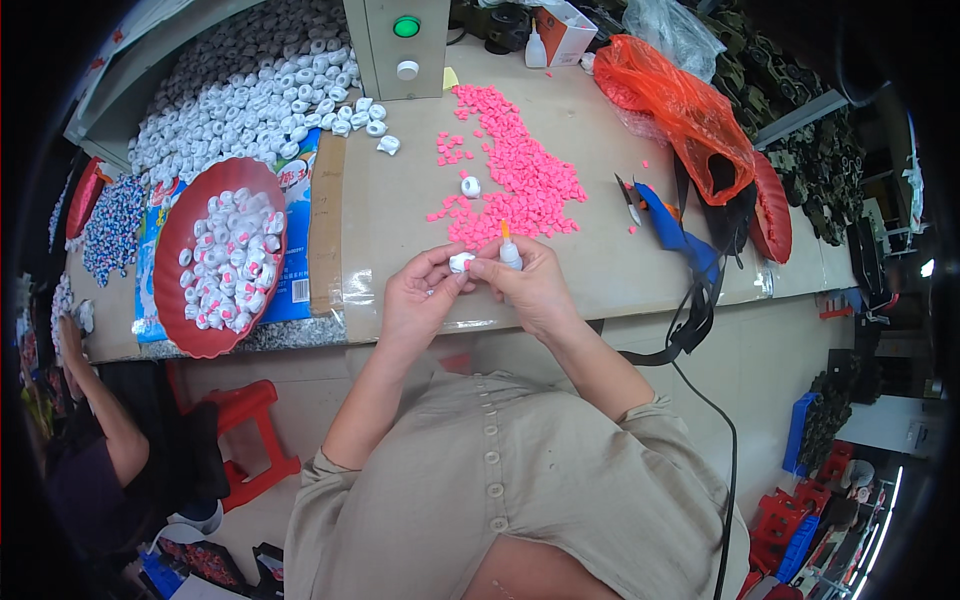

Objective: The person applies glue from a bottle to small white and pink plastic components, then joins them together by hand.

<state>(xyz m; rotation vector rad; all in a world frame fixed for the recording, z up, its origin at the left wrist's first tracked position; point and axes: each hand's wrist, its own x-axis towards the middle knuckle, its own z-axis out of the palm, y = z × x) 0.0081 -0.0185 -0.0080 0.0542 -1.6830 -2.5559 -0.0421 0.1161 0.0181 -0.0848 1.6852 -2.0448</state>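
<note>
Near the table's front edge, my left hand pinches a small white rounded piece between thumb and fingers. My right hand is closed around a small white glue bottle with an orange tip pointing up and away. Its thumb and fingertip also meet the right side of the white piece; whether a pink bit sits between them is too small to tell. Just beyond both hands spreads a heap of small pink pieces. A single white piece lies at that heap's left side.
Left stands a red scalloped bowl of white pieces with pink bits. Behind it lies a large white pile. At right are scissors, an orange plastic bag and a black strap. A co-worker's arm shows far left.
</note>
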